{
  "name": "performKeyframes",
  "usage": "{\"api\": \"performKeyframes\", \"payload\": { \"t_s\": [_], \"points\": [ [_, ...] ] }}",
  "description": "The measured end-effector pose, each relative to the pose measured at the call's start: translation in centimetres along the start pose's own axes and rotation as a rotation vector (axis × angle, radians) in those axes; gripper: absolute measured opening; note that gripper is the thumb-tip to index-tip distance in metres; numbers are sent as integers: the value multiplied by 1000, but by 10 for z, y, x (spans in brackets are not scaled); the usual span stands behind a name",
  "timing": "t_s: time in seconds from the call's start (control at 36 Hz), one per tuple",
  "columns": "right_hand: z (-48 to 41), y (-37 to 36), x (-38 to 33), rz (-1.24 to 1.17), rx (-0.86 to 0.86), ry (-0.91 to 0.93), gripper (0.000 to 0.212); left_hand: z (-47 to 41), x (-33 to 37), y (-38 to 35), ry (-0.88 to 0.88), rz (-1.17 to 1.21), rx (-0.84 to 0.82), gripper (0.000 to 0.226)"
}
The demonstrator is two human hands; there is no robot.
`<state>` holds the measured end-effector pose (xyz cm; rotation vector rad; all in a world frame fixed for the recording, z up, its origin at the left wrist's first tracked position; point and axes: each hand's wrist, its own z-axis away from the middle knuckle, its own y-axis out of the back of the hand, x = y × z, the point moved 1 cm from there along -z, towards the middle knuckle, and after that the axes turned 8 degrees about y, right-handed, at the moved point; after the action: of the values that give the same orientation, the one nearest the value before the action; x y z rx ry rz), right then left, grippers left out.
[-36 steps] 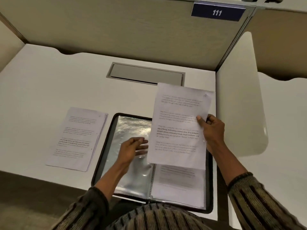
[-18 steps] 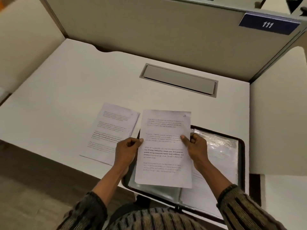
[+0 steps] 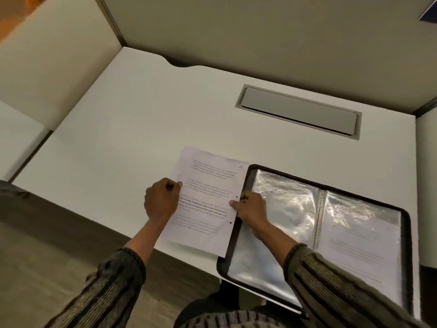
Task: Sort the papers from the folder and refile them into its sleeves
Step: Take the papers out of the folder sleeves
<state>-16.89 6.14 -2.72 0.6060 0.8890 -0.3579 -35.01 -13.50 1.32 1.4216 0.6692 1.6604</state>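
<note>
L hand (image 3: 162,202) & R hand (image 3: 250,207) pinch thin printed sheet (image 3: 208,204) (punched edge) beside glossy-sleeved folder (image 3: 283,202).

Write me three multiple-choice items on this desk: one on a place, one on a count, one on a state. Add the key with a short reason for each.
1. Where is the printed sheet relative to the folder?
A. inside its right sleeve
B. to its left, over the desk
C. underneath it

2. How many hands hold the printed sheet?
A. none
B. one
C. two

3. What state is the folder in?
A. open flat
B. closed
C. standing on edge

Key:
1. B, since nearly all of the sheet is left of the folder's dark rim.
2. C, since the left hand grips the left edge and the right hand pinches the right edge.
3. A, since both sides of clear sleeves show on either side of the spine.
</note>
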Motion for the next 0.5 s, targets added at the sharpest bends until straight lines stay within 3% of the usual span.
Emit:
{"api": "performKeyframes", "payload": {
  "t_s": [0.17,0.5],
  "points": [
    [-20,-33,-19,224,66,12,30,-42,-6,7,-46,-205,-8,27],
    [-30,-44,-20,513,-9,9,35,-66,0,-12,-208,-623,-101,25]
  ]
}}
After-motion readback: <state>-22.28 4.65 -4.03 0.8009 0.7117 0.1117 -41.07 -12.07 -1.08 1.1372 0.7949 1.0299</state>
